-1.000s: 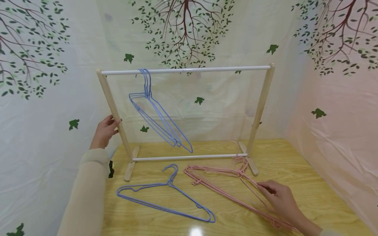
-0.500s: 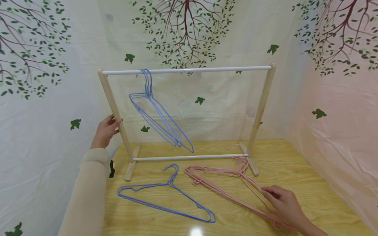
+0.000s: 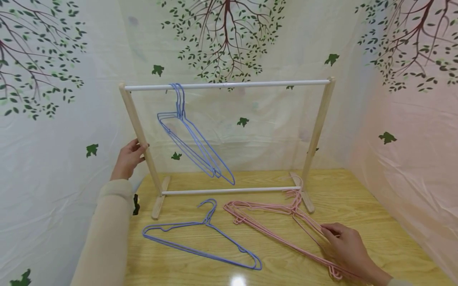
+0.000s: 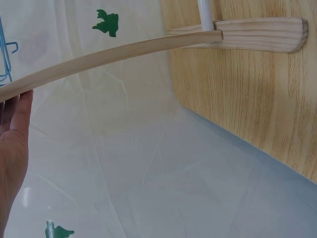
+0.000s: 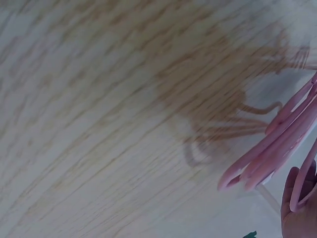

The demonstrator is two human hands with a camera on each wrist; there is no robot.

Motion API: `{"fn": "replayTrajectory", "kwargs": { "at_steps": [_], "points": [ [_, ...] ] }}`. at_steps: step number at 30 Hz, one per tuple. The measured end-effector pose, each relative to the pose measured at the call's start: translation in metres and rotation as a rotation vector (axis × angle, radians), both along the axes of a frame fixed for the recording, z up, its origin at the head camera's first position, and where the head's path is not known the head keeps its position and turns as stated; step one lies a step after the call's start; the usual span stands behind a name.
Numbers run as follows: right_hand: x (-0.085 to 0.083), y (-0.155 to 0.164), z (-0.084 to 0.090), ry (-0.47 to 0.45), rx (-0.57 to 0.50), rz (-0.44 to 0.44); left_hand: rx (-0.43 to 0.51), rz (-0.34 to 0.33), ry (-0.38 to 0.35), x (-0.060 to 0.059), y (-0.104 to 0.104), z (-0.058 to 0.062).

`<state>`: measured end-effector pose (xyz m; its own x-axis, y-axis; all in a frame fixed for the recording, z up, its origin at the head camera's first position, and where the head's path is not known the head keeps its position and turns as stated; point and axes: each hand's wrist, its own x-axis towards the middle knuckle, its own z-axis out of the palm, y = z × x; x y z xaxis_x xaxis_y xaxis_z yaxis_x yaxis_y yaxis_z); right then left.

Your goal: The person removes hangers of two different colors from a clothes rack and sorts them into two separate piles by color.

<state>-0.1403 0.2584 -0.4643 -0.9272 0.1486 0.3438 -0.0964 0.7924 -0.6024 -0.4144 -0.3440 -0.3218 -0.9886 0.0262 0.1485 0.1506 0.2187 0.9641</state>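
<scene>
My left hand point(image 3: 129, 159) holds the left wooden post point(image 3: 131, 111) of a small clothes rack, thumb in front; the left wrist view shows its fingers point(image 4: 22, 111) against that post. At lower right, my right hand point(image 3: 348, 247) pinches the right arm of a pink hanger point(image 3: 311, 221), part of a pink stack lying on the table. One hook rises a little apart from the bunched hooks point(image 3: 296, 198). In the right wrist view, pink hanger ends point(image 5: 272, 156) are close up and blurred. Three blue hangers point(image 3: 179, 115) hang from the rack's white top rail point(image 3: 250, 84), left of centre.
Blue hangers point(image 3: 206, 221) lie overlapped on the wood-grain table point(image 3: 200, 274), left of the pink stack. The rack's lower rail point(image 3: 229, 191) and wooden feet point(image 3: 307, 202) stand behind them. Patterned curtains point(image 3: 411, 190) close off the back and sides.
My right hand has slid slightly right along the pink stack, and one pink hanger's hook has shifted away from the others. My left hand stays on the post.
</scene>
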Motion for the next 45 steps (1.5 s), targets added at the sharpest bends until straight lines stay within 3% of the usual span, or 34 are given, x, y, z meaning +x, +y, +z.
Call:
{"fn": "replayTrajectory", "kwargs": {
  "at_steps": [14, 28, 40, 45],
  "points": [
    [-0.003, 0.006, -0.009, -0.11, -0.009, -0.011, 0.004, -0.007, 0.0, 0.0, 0.0, 0.0],
    [-0.006, 0.012, -0.009, -0.057, 0.059, 0.028, -0.008, 0.007, 0.002, 0.001, 0.001, 0.0],
    [-0.009, 0.008, -0.001, -0.066, -0.002, 0.039, -0.013, 0.003, -0.004, -0.001, 0.001, 0.0],
    [-0.014, 0.006, 0.007, -0.023, 0.013, 0.035, -0.014, -0.009, 0.004, 0.0, 0.0, 0.0]
  ]
}}
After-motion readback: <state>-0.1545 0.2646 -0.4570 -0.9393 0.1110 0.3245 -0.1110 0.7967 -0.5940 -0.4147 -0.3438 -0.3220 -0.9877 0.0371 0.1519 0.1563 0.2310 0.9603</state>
